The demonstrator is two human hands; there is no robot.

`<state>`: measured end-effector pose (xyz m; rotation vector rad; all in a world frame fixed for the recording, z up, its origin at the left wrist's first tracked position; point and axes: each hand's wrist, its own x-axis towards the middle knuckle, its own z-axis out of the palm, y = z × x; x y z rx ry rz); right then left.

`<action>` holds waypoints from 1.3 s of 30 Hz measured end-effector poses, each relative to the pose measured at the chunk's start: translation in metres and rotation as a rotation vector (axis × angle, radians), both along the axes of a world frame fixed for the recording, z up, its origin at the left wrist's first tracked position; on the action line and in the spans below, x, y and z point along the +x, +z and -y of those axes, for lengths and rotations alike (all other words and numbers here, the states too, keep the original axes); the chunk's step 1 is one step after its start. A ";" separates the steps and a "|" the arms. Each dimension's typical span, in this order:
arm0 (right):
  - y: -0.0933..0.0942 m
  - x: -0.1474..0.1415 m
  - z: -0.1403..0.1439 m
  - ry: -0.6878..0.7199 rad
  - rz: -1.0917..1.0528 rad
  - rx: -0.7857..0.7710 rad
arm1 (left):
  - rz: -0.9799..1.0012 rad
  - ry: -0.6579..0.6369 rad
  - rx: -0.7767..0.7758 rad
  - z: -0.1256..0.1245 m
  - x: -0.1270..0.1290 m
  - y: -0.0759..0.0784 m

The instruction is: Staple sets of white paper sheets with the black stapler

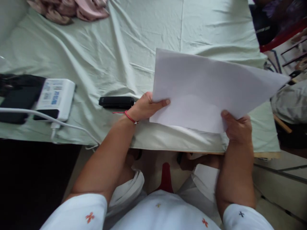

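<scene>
A white sheet of paper [203, 89] is held up over the near right part of a table covered with a pale green cloth [107, 57]. My left hand [146, 107] pinches the sheet's lower left corner, thumb on top; a red thread bracelet circles that wrist. My right hand [236, 127] grips the sheet's lower right edge. The paper's far right corner sticks out past the table edge.
A black flat device [117, 102] lies just left of my left hand. Further left sit a white box with labels [56, 97], a white cable [59, 123] and a dark object [16, 95]. Pink fabric [72, 9] lies at the far edge. Red furniture [280, 35] stands at right.
</scene>
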<state>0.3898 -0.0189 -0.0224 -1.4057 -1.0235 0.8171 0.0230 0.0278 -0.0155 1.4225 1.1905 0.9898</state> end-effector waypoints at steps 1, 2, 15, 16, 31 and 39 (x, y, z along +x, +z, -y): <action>0.002 0.000 0.000 0.000 -0.013 -0.011 | 0.022 -0.022 -0.047 0.001 -0.001 0.000; 0.004 0.000 0.001 -0.003 -0.023 -0.029 | 0.049 -0.046 -0.093 0.001 -0.001 0.001; 0.011 0.001 0.006 0.056 -0.181 -0.234 | 0.196 -0.077 -0.134 0.009 -0.001 0.006; 0.010 0.001 0.005 0.061 -0.177 -0.216 | 0.194 -0.085 -0.118 0.009 -0.001 0.007; 0.006 0.001 0.007 0.051 -0.145 -0.175 | 0.174 -0.148 -0.163 0.006 -0.004 0.002; 0.017 -0.005 0.008 0.040 -0.171 -0.184 | 0.217 -0.118 -0.210 0.011 -0.001 0.007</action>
